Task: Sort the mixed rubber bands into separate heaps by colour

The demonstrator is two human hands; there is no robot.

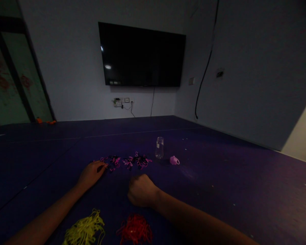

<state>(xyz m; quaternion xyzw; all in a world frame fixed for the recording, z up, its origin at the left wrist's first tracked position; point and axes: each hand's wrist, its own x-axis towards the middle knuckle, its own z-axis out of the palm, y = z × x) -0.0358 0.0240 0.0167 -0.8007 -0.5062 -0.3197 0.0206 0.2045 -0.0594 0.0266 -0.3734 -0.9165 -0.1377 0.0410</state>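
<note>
Small pink and black elastic bands (142, 160) lie in a loose, spread-out heap on the purple surface. At the left end of this heap is my left hand (92, 174), thumb and forefinger pinched together among the bands; what is between them is too small to make out. My right hand (142, 190) is curled into a fist on the near side of the heap, and its fingertips are hidden. Behind the heap, to the right, a clear bottle (159, 148) stands upright without a lid. Beside it lies a pink cap with a ring (174, 160).
A pile of yellow stringy bands (84, 230) and a pile of red ones (135, 230) sit at the near edge of view. The purple floor (232, 183) runs back to walls with a mounted television (142, 56) and a hanging cable (203, 76). Orange items (46, 121) lie far left.
</note>
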